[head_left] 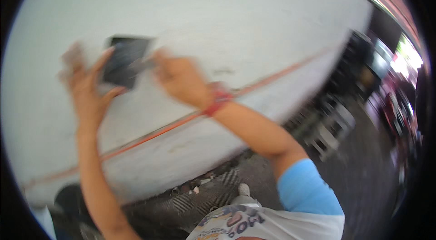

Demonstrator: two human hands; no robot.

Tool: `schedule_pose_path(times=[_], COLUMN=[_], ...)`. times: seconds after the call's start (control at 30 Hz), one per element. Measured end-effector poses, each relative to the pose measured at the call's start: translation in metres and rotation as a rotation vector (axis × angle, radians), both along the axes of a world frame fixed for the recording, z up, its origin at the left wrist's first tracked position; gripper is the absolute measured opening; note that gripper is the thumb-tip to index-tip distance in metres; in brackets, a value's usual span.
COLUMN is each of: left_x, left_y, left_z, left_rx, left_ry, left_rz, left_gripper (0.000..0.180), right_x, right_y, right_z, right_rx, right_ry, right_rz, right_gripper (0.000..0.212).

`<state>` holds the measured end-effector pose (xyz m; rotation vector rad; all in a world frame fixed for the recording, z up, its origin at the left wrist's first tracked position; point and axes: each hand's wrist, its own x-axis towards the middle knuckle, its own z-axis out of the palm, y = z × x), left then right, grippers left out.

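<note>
Left grip [87, 90] spread against dark panel [128, 58] on white wall [254, 17], floor [359, 163] below; right grip [180, 76] curled, hold unclear.

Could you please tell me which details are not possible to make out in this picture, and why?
In the head view:
- Right hand: motion blur hides what it may be gripping.
- Left hand: motion smears its upper end.
- Dark rectangular plate: blur hides its material; the left hand overlaps its left edge.
- Dark object, lower left: left forearm partly covers it.
- Clutter, far right: blurred, cut off by the fisheye rim.
</note>
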<state>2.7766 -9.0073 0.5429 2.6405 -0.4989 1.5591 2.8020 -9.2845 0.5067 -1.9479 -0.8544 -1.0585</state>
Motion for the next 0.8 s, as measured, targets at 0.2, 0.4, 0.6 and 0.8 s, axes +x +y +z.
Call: schedule_pose_path(times=[0.2, 0.4, 0.6, 0.8], left_x=[0.037, 0.038, 0.015, -0.004], left_y=[0.05, 0.047, 0.008, 0.008], left_z=[-0.017, -0.014, -0.008, -0.001], left_rx=[0.167, 0.144, 0.096, 0.053], left_ry=[-0.223, -0.219, -0.09, -0.086], left_rz=[0.062, 0.049, 0.005, 0.08], left_gripper=[0.111, 0.109, 0.113, 0.116], right_x=[0.004, 0.004, 0.02, -0.015], right_y=[0.017, 0.016, 0.024, 0.02], right_z=[-0.004, 0.003, -0.041, 0.006], right_rx=[-0.021, -0.094, -0.125, -0.001], right_ry=[-0.037, -0.034, -0.178, -0.023], right_rz=[-0.001, 0.004, 0.115, 0.066], right_gripper=[0.022, 0.02, 0.031, 0.019])
